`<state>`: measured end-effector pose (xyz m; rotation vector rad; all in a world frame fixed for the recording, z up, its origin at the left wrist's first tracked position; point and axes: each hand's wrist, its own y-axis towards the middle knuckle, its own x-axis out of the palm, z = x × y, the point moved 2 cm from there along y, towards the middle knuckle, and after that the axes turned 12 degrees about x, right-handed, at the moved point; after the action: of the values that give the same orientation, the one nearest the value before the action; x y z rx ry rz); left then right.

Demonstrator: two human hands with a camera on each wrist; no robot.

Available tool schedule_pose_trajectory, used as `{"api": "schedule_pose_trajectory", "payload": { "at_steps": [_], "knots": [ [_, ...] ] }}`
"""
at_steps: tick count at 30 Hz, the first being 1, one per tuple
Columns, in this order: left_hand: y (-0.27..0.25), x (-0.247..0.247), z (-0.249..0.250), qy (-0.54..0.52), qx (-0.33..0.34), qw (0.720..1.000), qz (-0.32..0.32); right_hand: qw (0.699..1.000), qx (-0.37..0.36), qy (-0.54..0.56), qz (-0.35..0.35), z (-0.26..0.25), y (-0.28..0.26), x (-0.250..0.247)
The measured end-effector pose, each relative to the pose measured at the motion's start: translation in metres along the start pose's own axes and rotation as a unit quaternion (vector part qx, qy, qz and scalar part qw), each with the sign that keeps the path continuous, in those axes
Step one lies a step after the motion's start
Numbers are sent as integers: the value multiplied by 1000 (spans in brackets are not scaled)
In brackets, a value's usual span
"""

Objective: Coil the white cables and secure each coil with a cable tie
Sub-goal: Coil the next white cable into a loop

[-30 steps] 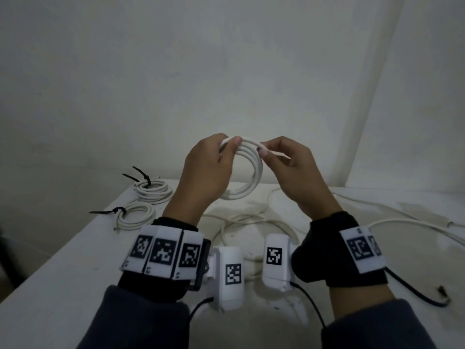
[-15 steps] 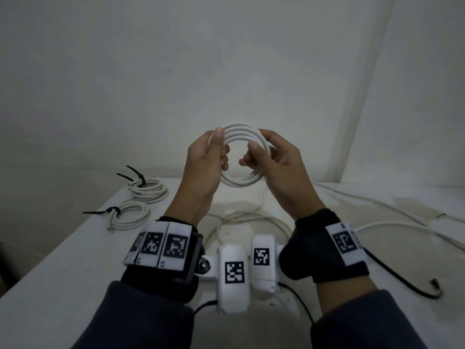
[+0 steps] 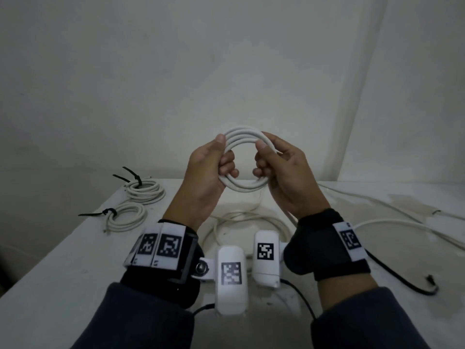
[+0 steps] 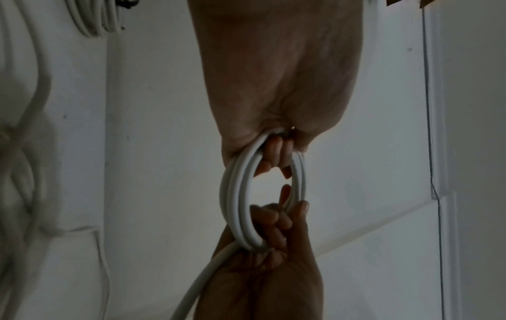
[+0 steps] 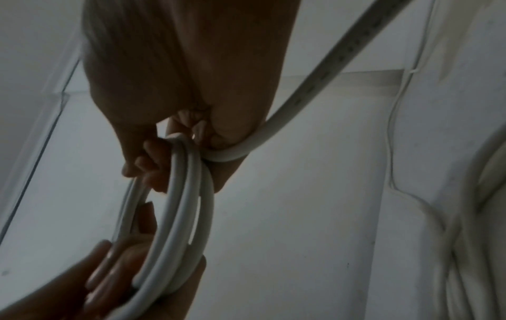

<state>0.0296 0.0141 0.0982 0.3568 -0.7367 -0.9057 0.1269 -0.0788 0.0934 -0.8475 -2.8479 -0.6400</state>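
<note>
A white cable coil of several loops is held upright in the air above the table. My left hand grips its left side, thumb on the outside, fingers curled through the ring. Gripping the right side is my right hand, fingers curled round the loops. The coil runs from the left hand down to the right hand, and a loose tail leaves below. In the right wrist view the coil hangs between both hands while the tail runs off to the upper right.
Two tied coils with black cable ties lie at the table's left. Loose white cable lies under my hands and more trails right. A black wire curls at the right front. The white table meets walls behind.
The coil turned from edge-on to a round ring facing me. Both hands shifted their grips to its opposite sides and lifted a little.
</note>
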Motion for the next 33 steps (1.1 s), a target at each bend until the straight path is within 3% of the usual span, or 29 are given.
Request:
{"api": "schedule_pose_trajectory", "payload": {
  "at_steps": [4, 7, 11, 14, 17, 20, 23, 26, 29, 30, 31, 33],
  "knots": [
    [1, -2, -1, 23, 34, 999, 31, 994, 50, -62, -70, -4, -3, -2],
    [-2, 2, -6, -1, 19, 999, 32, 997, 56, -6, -55, -4, -1, -3],
    [-7, -2, -19, -65, -140, 988, 20, 999, 17, 35, -9, 0, 3, -7],
    [-17, -12, -36, -26, -272, 959, -78, 997, -12, 66, -26, -2, 3, -6],
    [-28, -8, -52, 62, -319, 914, -242, 995, -23, 86, -40, -5, 2, -1],
    [-34, -3, -54, 110, -307, 888, -324, 995, -18, 83, -46, -3, 1, 0],
    [-34, -4, -48, 156, -281, 895, -308, 994, -21, 92, -58, -6, 1, -2],
    [-29, 0, -42, 284, -184, 896, -288, 994, -28, 91, -53, -10, -1, -7],
    [-24, 2, -44, 479, -59, 834, -268, 994, -30, 98, -45, -14, -3, -13],
    [-23, 2, -45, 505, -40, 826, -247, 993, -29, 108, -45, -14, -3, -14],
    [-22, 1, -46, 500, -39, 836, -221, 991, -26, 120, -45, -14, -3, -14],
    [-22, 0, -46, 412, -92, 893, -153, 990, -16, 135, -38, -12, -2, -14]
  ]
}}
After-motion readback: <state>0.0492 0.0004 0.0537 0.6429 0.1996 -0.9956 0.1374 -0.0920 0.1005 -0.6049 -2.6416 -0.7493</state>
